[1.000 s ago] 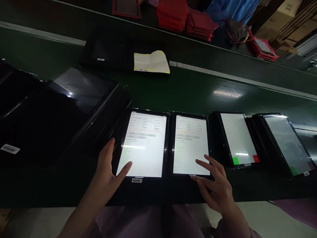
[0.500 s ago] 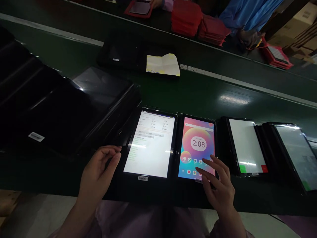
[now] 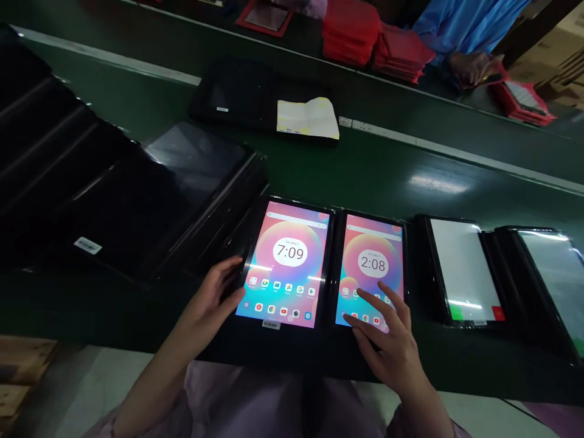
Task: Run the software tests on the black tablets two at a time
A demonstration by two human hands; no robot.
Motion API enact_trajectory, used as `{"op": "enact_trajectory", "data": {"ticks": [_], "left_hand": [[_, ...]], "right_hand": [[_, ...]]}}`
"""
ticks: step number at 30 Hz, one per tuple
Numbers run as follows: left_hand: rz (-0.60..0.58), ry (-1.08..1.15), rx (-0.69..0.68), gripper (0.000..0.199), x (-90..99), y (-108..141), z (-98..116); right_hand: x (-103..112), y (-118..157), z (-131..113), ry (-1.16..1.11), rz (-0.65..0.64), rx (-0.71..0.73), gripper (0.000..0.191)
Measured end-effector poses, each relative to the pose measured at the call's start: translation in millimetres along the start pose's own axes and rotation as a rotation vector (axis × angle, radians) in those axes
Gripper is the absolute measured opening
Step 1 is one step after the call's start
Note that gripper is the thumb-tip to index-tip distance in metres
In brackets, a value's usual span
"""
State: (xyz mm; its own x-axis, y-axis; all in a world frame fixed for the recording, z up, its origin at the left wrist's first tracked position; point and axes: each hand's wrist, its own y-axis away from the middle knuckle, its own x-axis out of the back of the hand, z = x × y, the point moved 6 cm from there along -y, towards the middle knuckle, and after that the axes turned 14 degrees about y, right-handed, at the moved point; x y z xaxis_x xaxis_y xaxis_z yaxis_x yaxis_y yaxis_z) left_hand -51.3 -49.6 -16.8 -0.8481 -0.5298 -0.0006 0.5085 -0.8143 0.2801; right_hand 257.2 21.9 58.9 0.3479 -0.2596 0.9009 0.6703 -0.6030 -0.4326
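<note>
Two lit tablets lie side by side in front of me. The left tablet (image 3: 292,267) displays a home screen reading 7:09, with a barcode sticker at its lower edge. My left hand (image 3: 212,304) is at this tablet's left edge, thumb and fingers apart, fingertips at the frame. On the right tablet (image 3: 373,243) a similar home screen reads 2:08. Over its lower part is my right hand (image 3: 390,337), fingers spread, covering some icons. I cannot tell whether its fingertips touch the glass.
Further right lie a tablet with a white screen (image 3: 463,261) and another lit tablet (image 3: 550,274). Stacked dark tablets (image 3: 196,152) rise at left. Creased paper (image 3: 308,118) lies beyond. Across the bench are red pouches (image 3: 351,33) and a co-worker's gloved hand (image 3: 469,67).
The left tablet's screen has switched from a white checklist page to the home screen. My left hand has moved right to its edge. My right hand has shifted slightly left over the right tablet.
</note>
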Motion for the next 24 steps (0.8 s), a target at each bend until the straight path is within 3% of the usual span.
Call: {"op": "enact_trajectory", "data": {"ticks": [3,9,15,19,24], "left_hand": [[-0.13,0.045,0.061,0.079,-3.3,2.5,-15.3],[-0.15,0.039,0.03,0.086,0.8,3.0,-20.3],[-0.099,0.337,-0.028,0.062,8.4,-7.0,-15.8],[-0.03,0.462,0.043,0.058,3.2,-14.9,-14.0],[0.121,0.634,0.102,0.024,0.6,-19.7,-17.0]], "right_hand": [[7.5,0.5,2.8,-0.03,0.058,-0.007,0.026],[17.6,-4.5,8.1,-0.012,0.116,0.019,0.028],[17.5,-4.8,8.0,-0.048,0.177,-0.041,0.033],[17.0,-1.6,7.0,-0.054,0.157,-0.055,0.035],[21.3,-2.5,12.0,-0.037,0.166,-0.041,0.034]]}}
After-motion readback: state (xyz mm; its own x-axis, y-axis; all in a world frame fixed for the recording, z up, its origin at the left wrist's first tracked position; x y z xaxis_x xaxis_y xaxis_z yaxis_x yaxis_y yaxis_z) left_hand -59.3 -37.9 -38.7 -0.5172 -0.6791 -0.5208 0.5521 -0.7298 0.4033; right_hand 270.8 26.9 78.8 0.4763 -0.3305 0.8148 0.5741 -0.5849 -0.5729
